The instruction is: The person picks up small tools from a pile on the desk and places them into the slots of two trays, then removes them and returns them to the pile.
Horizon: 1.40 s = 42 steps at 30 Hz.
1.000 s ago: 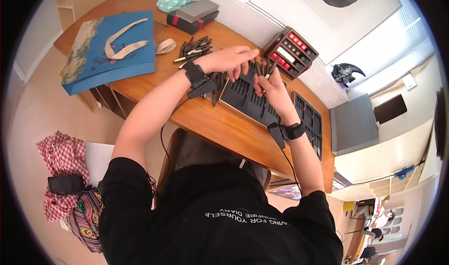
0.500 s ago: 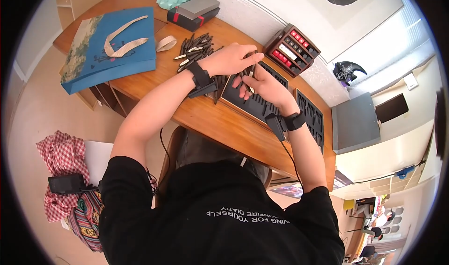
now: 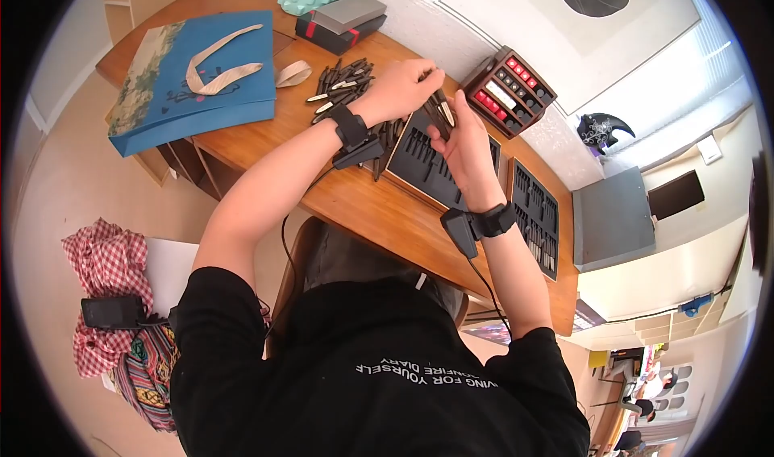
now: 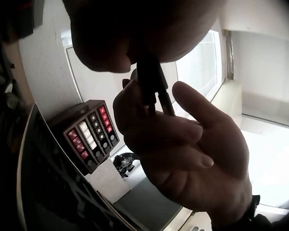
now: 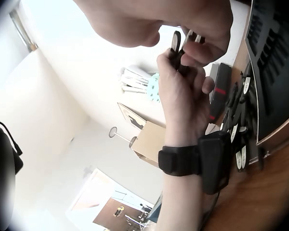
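My left hand (image 3: 399, 90) pinches the upper ends of slim dark pen-like pieces (image 3: 441, 112), some with cream ends. Below them is my right hand (image 3: 469, 155), palm turned up and thumb raised. Its fingers curl round the lower ends in the left wrist view, where the pieces (image 4: 151, 79) bridge both hands. Part of the bunch is hidden behind the fingers. Under the hands lies a black slotted tray (image 3: 419, 163) with a wooden edge. Beside the left wrist, more dark pieces (image 3: 343, 82) lie heaped on the wooden table (image 3: 339, 199).
A second slotted tray (image 3: 534, 207) lies to the right. Behind the hands stands a brown rack (image 3: 509, 90) with red, white and black pieces. On the left are a blue bag (image 3: 230, 110) with cloth handles and a dark box (image 3: 334, 38) with a red ribbon.
A second ago the right hand held a fanned bunch apart from the left. The hands came together, and now the left pinches the upper ends while the right thumb has lifted away.
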Available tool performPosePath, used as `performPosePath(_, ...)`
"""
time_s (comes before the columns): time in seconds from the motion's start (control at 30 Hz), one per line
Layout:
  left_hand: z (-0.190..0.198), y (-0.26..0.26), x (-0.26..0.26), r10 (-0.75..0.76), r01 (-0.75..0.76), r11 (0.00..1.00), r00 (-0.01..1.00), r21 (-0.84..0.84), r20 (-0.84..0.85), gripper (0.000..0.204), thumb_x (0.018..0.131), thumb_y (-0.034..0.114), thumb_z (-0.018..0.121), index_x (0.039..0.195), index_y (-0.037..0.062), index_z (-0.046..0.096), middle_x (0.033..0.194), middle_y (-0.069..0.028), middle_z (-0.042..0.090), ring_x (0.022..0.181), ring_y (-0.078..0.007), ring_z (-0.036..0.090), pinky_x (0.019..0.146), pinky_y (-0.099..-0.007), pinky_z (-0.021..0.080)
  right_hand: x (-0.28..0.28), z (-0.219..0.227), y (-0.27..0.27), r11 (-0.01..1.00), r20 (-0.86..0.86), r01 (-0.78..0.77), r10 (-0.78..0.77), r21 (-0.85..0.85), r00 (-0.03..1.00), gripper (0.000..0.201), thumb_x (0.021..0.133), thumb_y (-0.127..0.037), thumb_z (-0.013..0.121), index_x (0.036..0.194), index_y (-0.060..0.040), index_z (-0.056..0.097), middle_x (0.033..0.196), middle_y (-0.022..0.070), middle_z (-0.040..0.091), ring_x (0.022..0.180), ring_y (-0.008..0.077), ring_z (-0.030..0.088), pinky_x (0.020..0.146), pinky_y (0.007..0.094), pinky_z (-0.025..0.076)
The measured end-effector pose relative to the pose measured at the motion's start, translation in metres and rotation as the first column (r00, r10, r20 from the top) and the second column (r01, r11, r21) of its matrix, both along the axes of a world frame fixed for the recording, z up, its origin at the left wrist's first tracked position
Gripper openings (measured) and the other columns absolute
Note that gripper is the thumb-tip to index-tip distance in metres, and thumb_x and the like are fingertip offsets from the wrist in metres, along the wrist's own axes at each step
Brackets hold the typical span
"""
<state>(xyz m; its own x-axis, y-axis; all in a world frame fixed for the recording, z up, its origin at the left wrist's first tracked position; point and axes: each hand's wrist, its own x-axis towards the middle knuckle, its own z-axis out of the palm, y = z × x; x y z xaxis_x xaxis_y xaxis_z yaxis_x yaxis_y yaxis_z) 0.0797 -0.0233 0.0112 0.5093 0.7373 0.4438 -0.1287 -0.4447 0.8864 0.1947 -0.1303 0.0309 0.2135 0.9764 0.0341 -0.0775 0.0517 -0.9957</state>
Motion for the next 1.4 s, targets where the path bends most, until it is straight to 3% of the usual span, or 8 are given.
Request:
performPosePath(0.37, -0.005, 0.009, 0.002, -0.007, 0.010, 1.000, 0.993, 0.028, -0.117, 0.038, 0.094, 0.034, 0.053, 0.078, 0.0000, 0.060, 0.054, -0.0014, 0.052, 0.045, -0.0096, 0.050, 0.039, -0.0266, 0.037, 0.003, 0.001, 0.002, 0.996, 0.046, -0.073, 0.070, 0.058, 0.996, 0.056, 0.099, -0.052, 0.037, 0.115, 0.0005, 0.046, 0.091, 0.0061, 0.055, 0.074, 0.0131, 0.058, 0.062, 0.0258, 0.046)
performPosePath(0.43, -0.009, 0.016, 0.005, 0.128, -0.130, 0.965, 0.992, 0.226, 0.021, 0.040, 0.095, 0.035, 0.053, 0.078, -0.0002, 0.060, 0.055, -0.0021, 0.054, 0.044, -0.0095, 0.049, 0.040, -0.0271, 0.038, 0.006, -0.003, 0.003, 0.998, -0.001, -0.046, 0.046, 0.035, 0.999, 0.056, 0.099, -0.051, 0.038, 0.116, 0.0022, 0.044, 0.096, 0.0087, 0.056, 0.080, 0.0161, 0.060, 0.066, 0.0278, 0.049)
performPosePath(0.67, -0.004, 0.023, -0.002, 0.184, -0.183, 0.980, 0.983, 0.080, -0.010, 0.048, 0.096, 0.042, 0.050, 0.081, -0.0025, 0.060, 0.058, -0.0046, 0.057, 0.046, -0.0096, 0.052, 0.043, -0.0279, 0.039, 0.015, -0.003, -0.008, 0.997, 0.055, -0.053, 0.055, -0.050, 0.997, 0.054, 0.099, -0.046, 0.045, 0.122, 0.0028, 0.043, 0.105, 0.0123, 0.057, 0.080, 0.0167, 0.062, 0.068, 0.0276, 0.050)
performPosePath(0.83, 0.001, 0.041, -0.022, 0.361, -0.307, 0.922, 0.902, 0.234, -0.238, 0.043, 0.094, 0.034, 0.049, 0.081, -0.0046, 0.060, 0.067, -0.0201, 0.059, 0.066, -0.0354, 0.060, 0.064, -0.0410, 0.047, 0.050, 0.003, -0.032, 0.999, 0.187, 0.011, -0.003, -0.038, 0.982, 0.043, 0.099, -0.031, 0.050, 0.127, 0.0009, 0.046, 0.105, 0.0111, 0.062, 0.080, 0.0147, 0.063, 0.068, 0.0257, 0.050)
performPosePath(0.93, -0.022, 0.057, -0.021, 0.434, -0.254, 0.875, 0.789, 0.411, -0.436, 0.042, 0.092, 0.034, 0.051, 0.080, -0.0047, 0.062, 0.067, -0.0206, 0.061, 0.070, -0.0354, 0.063, 0.066, -0.0424, 0.049, 0.080, 0.007, -0.053, 0.997, 0.207, 0.073, -0.066, -0.022, 0.976, 0.038, 0.098, -0.025, 0.050, 0.126, 0.0006, 0.048, 0.103, 0.0101, 0.063, 0.080, 0.0135, 0.062, 0.068, 0.0249, 0.050)
performPosePath(1.2, -0.025, 0.045, -0.020, 0.562, -0.132, 0.796, 0.524, 0.591, -0.640, 0.044, 0.088, 0.044, 0.055, 0.118, 0.0129, 0.062, 0.127, -0.0155, 0.056, 0.120, -0.0345, 0.049, 0.094, -0.0429, 0.043, 0.147, 0.010, -0.118, 0.974, 0.425, 0.214, -0.163, -0.075, 0.891, 0.027, 0.096, -0.018, 0.052, 0.116, 0.0000, 0.056, 0.093, 0.0034, 0.063, 0.075, 0.0078, 0.058, 0.066, 0.0207, 0.048)
performPosePath(1.27, -0.032, 0.044, -0.018, 0.358, 0.022, 0.885, 0.606, 0.465, -0.710, 0.051, 0.090, 0.048, 0.051, 0.130, 0.0162, 0.054, 0.141, -0.0159, 0.043, 0.133, -0.0373, 0.034, 0.105, -0.0469, 0.033, 0.171, 0.005, -0.135, 0.966, 0.564, 0.241, -0.148, -0.093, 0.812, 0.023, 0.095, -0.016, 0.052, 0.111, -0.0009, 0.059, 0.087, 0.0028, 0.063, 0.071, 0.0070, 0.057, 0.064, 0.0207, 0.047)
performPosePath(1.4, -0.025, 0.039, -0.019, 0.186, 0.191, 0.941, 0.402, 0.281, -0.896, 0.054, 0.095, 0.052, 0.040, 0.140, 0.0228, 0.045, 0.148, -0.0032, 0.038, 0.142, -0.0321, 0.023, 0.108, -0.0611, 0.020, 0.202, -0.010, -0.168, 0.923, 0.635, 0.318, -0.114, -0.217, 0.764, 0.014, 0.092, -0.012, 0.055, 0.097, -0.0009, 0.062, 0.077, 0.0018, 0.060, 0.064, 0.0069, 0.056, 0.057, 0.0207, 0.046)
